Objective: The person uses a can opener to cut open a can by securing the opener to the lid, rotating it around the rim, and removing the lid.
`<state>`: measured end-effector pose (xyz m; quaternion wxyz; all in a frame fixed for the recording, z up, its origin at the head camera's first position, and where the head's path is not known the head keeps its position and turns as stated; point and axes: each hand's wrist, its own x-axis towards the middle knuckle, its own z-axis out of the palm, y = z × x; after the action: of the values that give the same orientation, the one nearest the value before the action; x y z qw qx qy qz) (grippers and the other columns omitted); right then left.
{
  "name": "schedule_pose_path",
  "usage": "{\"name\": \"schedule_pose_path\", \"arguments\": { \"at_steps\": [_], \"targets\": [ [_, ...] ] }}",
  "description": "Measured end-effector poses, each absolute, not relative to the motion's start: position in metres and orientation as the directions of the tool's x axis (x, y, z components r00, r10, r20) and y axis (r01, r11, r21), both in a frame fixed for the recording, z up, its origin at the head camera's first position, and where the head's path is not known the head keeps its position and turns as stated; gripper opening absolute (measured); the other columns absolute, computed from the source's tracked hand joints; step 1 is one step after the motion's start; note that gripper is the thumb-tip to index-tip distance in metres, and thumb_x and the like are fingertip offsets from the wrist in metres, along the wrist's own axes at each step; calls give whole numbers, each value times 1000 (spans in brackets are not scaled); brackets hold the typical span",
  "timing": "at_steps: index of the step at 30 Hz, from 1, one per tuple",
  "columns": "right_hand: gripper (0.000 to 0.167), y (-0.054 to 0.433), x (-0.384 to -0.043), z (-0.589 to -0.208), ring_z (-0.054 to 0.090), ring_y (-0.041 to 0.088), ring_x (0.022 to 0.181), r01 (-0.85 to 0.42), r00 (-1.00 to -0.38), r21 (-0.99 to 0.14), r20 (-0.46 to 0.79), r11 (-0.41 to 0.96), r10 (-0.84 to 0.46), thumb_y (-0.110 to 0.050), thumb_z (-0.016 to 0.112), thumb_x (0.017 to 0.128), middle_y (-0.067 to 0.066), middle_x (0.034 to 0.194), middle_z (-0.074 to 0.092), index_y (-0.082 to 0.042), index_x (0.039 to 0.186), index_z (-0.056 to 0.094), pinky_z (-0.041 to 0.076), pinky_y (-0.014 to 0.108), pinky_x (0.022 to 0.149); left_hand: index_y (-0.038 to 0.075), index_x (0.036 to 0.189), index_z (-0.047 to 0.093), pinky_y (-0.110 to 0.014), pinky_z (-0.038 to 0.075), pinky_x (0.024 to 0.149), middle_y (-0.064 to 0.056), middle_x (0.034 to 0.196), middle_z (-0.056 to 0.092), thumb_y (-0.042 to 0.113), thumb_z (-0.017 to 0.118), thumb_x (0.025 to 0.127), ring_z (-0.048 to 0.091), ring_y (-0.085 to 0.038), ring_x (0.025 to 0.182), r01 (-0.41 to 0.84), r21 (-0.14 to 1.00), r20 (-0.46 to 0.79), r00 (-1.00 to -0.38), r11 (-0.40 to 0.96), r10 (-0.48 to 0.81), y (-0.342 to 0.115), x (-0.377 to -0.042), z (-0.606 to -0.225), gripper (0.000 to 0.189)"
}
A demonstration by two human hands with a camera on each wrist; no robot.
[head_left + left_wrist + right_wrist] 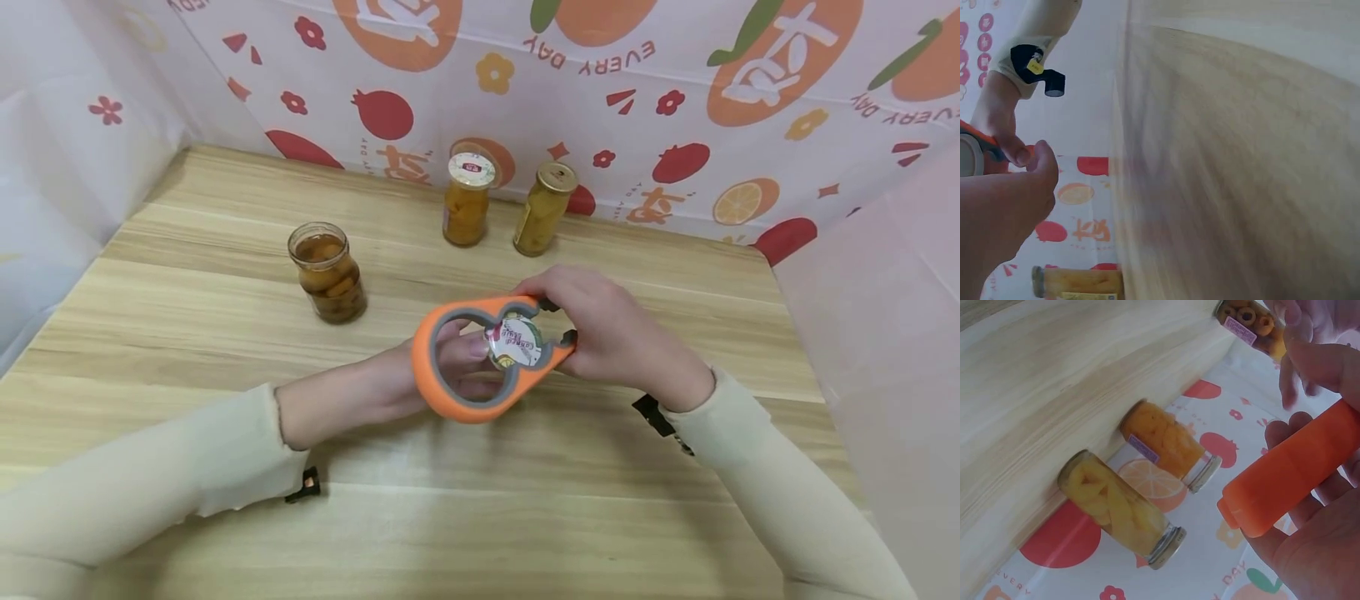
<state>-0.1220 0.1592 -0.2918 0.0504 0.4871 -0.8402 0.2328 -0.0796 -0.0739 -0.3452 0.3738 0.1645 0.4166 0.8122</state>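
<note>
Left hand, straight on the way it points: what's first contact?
Probably the printed round lid within the orange tool; the left hand looks right up against it, though depth is unclear.

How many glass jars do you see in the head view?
3: one open jar at left; farther back, one orange-filled jar near the middle and one yellow-filled jar just to its right. None appears hidden.

On the wooden table (562, 508), striped pale and brown, an open glass jar of brownish fruit (332, 285) stands at 10 o'clock. A jar of orange fruit (465, 215) stands at 12, near the back edge, and a jar of yellow fruit (542, 217) at 1.
</note>
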Motion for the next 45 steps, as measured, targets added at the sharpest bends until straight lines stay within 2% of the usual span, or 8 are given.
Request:
{"name": "schedule_pose_path", "arguments": {
  "at_steps": [6, 15, 19, 26, 28, 34, 39, 45],
  "targets": [
    [59, 160, -121, -295, 58, 12, 99, -823, -543, -365, 284, 435, -790, -12, 88, 69, -1, 109, 64, -8, 121, 60, 51, 32, 90, 11, 146, 46, -31, 51, 88, -7, 133, 62, 37, 86, 76, 62, -20, 108, -554, 730, -86, -654, -399, 751, -67, -83, -352, 85],
    [58, 159, -123, -301, 58, 9, 99, -826, -533, -378, 276, 419, -800, -18, 87, 73, -3, 110, 63, -10, 123, 59, 50, 32, 90, 9, 146, 45, -32, 51, 91, -7, 134, 62, 36, 86, 77, 62, -19, 112, -556, 720, -76, -657, -414, 750, -70, -82, -356, 85],
    [56, 157, -124, -303, 58, 8, 101, -837, -520, -357, 280, 416, -807, -18, 83, 76, -5, 111, 63, -12, 126, 59, 49, 33, 90, 10, 142, 47, -29, 49, 91, -5, 131, 63, 38, 80, 82, 61, -16, 113, -489, 767, -37, -680, -415, 732, -68, -82, -359, 74],
    [53, 156, -122, -305, 59, 8, 102, -841, -513, -365, 302, 400, -803, -14, 81, 76, -5, 112, 64, -12, 125, 60, 49, 34, 91, 13, 120, 54, -20, 39, 59, 0, 115, 64, 52, 82, 76, 58, -10, 88, -434, 756, 110, -653, -489, 749, -59, -86, -367, 65],
    [54, 155, -122, -305, 58, 8, 102, -838, -514, -373, 301, 397, -803, -15, 82, 76, -5, 113, 64, -12, 125, 60, 49, 34, 91, 14, 116, 56, -20, 37, 56, 1, 109, 66, 51, 82, 74, 57, -9, 83, -440, 745, 111, -659, -501, 744, -58, -86, -367, 62],
    [55, 156, -122, -305, 58, 9, 103, -837, -521, -363, 301, 409, -799, -14, 81, 77, -3, 114, 63, -11, 127, 58, 49, 34, 89, 15, 124, 58, -20, 46, 63, 0, 111, 70, 49, 85, 73, 65, -13, 89, -489, 712, 33, -693, -504, 720, -59, -84, -363, 66],
    [53, 158, -124, -307, 57, 11, 103, -836, -532, -345, 318, 427, -785, -11, 78, 78, -3, 114, 64, -11, 127, 59, 46, 37, 89, 12, 138, 50, -37, 57, 84, -5, 121, 67, 40, 83, 81, 68, -22, 102, -559, 635, 18, -681, -534, 732, -61, -82, -365, 71],
    [54, 161, -124, -308, 57, 12, 104, -830, -549, -320, 322, 457, -771, -9, 79, 74, -5, 110, 65, -13, 124, 61, 41, 43, 91, 17, 149, 44, -35, 57, 82, -7, 123, 68, 37, 81, 84, 69, -21, 104, -496, 768, -85, -707, -406, 702, -69, -80, -364, 77]
  ]
}}
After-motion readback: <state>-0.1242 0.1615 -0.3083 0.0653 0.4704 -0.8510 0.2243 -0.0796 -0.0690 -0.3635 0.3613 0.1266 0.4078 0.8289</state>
